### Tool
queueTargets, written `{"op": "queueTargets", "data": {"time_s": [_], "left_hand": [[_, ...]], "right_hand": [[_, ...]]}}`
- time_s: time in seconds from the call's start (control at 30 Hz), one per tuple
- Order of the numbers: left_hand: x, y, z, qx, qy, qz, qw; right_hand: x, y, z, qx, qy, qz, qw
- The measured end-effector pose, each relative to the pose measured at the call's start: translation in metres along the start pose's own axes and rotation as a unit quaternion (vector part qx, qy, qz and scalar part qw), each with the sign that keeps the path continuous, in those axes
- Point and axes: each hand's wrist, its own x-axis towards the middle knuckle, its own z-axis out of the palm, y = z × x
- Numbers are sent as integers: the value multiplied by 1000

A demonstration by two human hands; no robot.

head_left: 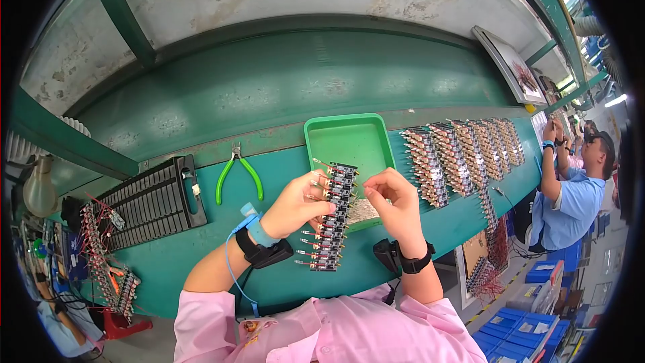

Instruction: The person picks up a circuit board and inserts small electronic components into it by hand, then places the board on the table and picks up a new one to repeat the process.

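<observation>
My left hand point(294, 205) grips a long strip of small black circuit boards point(329, 228), thumb across its face. Short leads with metal tips stick out along the strip's left side, and it stands nearly upright in view over the bench edge. Just right of its upper part is my right hand point(395, 203), thumb and forefinger brought together; whatever may be between them is too small to make out. Behind both hands sits a green tray point(310, 136), with a heap of thin light-coloured pieces point(363, 211) at its near end, partly covered by my hands.
Green-handled cutting pliers point(236, 168) lie left of the tray, beside a black slotted rack point(151, 205). Rows of finished-looking board strips point(430, 165) stand at the right. Wired boards point(101, 249) pile up far left. A co-worker in blue point(571, 202) works at the right.
</observation>
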Motion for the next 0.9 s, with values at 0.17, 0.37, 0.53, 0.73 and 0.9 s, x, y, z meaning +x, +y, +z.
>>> {"op": "queueTargets", "data": {"time_s": [0.17,0.37,0.53,0.73,0.9], "left_hand": [[-8,-4,0,-6,-5,-16,1000],[-12,-3,2,-11,2,-27,1000],[-12,-5,4,32,-1,-9,999],[-11,-9,0,58,-26,1,998],[-10,-7,0,63,-32,-1,998]], "right_hand": [[-2,-5,0,14,10,-14,1000],[-5,-9,6,130,20,83,988],[-3,-10,9,216,39,84,972],[-2,0,14,211,50,47,975],[-1,5,18,191,58,10,980]]}}
